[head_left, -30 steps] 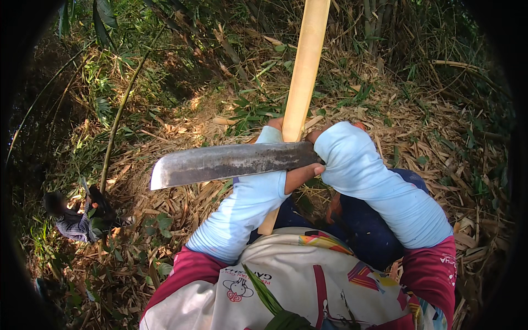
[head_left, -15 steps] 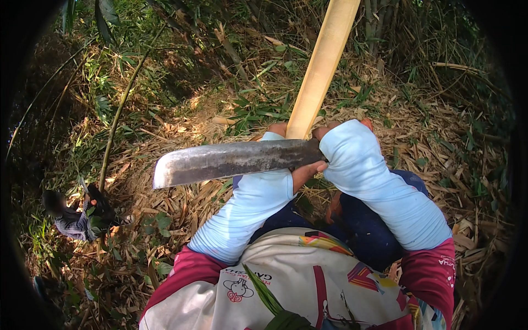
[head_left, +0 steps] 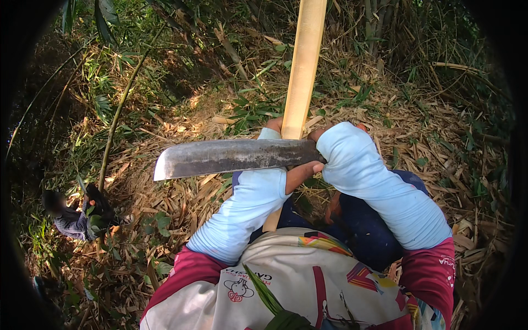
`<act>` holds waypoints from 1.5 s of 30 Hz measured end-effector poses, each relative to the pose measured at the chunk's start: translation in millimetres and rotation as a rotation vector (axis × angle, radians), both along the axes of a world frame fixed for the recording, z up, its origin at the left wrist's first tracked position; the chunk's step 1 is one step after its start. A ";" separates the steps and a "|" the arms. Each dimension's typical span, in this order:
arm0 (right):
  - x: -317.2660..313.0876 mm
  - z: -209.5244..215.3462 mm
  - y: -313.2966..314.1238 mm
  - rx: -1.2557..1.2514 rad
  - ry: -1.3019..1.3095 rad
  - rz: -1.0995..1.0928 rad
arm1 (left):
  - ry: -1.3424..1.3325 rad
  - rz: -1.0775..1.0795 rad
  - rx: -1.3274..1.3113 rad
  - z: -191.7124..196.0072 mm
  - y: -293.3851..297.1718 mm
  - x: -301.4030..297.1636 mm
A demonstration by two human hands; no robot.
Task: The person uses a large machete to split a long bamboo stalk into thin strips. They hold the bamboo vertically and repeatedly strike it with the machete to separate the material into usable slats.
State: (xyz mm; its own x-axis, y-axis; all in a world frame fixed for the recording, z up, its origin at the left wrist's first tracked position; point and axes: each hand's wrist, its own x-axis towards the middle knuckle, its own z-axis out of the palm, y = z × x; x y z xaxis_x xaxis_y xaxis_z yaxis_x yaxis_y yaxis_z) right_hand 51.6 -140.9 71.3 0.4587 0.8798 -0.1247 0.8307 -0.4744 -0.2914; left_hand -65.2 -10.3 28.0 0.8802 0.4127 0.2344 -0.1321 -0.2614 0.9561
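Mid-frame, the left hand [head_left: 300, 176] grips a strip [head_left: 303, 71] — face bared pale, still unsplit — while the right hand [head_left: 318, 133] grips the knife [head_left: 231, 157] across it.

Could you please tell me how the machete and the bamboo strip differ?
Colour: the machete has a mottled dark-grey metal blade, while the bamboo strip is pale yellow.
Pose: the machete lies crosswise, while the bamboo strip points away from the person.
Extent: the machete's blade tip is in view; the bamboo strip runs out of the top.
Both are long and narrow.
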 end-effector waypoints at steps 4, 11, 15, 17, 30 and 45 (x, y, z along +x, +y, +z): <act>1.3 -6.9 -4.3 0.069 -0.025 0.024 | -0.012 0.030 0.175 -7.7 6.8 0.4; 0.7 -7.8 -0.1 0.023 -0.040 0.010 | -0.012 0.065 0.228 -5.4 3.2 -2.2; 1.0 -9.3 1.3 0.003 -0.074 -0.022 | -0.026 0.092 0.286 -4.4 2.1 -3.3; 1.5 -10.5 2.2 0.009 -0.097 -0.029 | -0.037 0.088 0.288 -4.5 2.4 -3.5; 1.3 -16.1 -2.7 0.212 -0.222 -0.026 | 0.055 0.155 0.443 -5.8 6.9 -3.4; -1.8 1.6 7.0 -0.079 -0.008 -0.057 | 0.055 -0.121 -0.042 8.5 10.0 -8.1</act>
